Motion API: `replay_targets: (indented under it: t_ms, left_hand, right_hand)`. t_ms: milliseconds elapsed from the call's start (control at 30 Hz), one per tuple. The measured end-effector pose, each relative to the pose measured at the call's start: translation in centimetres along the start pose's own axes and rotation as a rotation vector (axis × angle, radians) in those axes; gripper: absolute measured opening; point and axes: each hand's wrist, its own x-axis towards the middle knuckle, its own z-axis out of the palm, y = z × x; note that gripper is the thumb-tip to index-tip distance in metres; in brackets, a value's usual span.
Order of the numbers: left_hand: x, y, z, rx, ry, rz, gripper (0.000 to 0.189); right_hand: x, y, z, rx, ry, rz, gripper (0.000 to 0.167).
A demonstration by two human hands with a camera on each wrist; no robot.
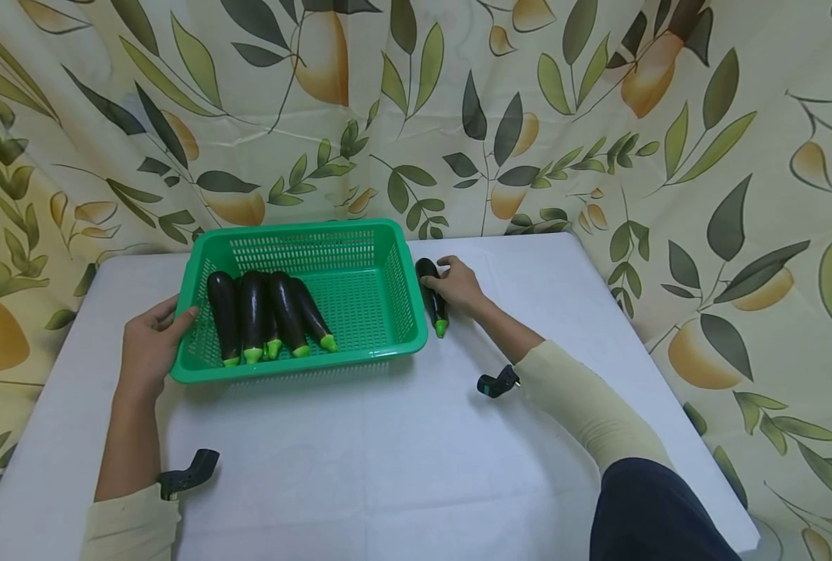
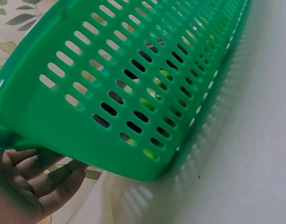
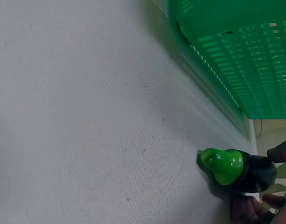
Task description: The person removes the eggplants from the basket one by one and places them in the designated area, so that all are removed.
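A green plastic basket (image 1: 304, 365) sits toward the back of the table, with several dark purple eggplants (image 1: 253, 312) lying side by side in its left half, green stem ends toward the front. My left hand (image 1: 148, 343) grips the basket's left rim, thumb on top; in the left wrist view its fingers (image 2: 59, 186) curl beneath the rim. Just right of the basket, a single eggplant (image 1: 440, 310) lies on the cloth, green stem (image 3: 222, 163) toward me. My right hand (image 1: 462, 287) holds it between thumb and fingers near its far end.
White cloth covers the table (image 1: 388, 452). Behind it hangs a curtain (image 1: 430, 156) printed with leaves and fruit, close to the basket's back side. A small black device (image 1: 190, 472) is worn at the left wrist, another black device (image 1: 498, 382) at the right.
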Motion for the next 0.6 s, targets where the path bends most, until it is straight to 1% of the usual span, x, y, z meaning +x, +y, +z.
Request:
replay_targets:
  t_ms: [233, 433, 600]
  left_hand:
    - [-0.02, 0.18, -0.27, 0.046, -0.004, 0.033, 0.06]
    - [0.14, 0.26, -0.64, 0.065, -0.028, 0.031, 0.058]
    - [0.13, 0.36, -1.0, 0.076, -0.032, 0.026, 0.057]
  right_hand:
    - [-0.07, -0.03, -0.02, 0.021, 0.003, 0.003, 0.062]
    - [-0.01, 0.2, -0.1, 0.036, 0.015, 0.009, 0.061]
    - [0.09, 0.26, -0.24, 0.043, 0.018, 0.009, 0.063]
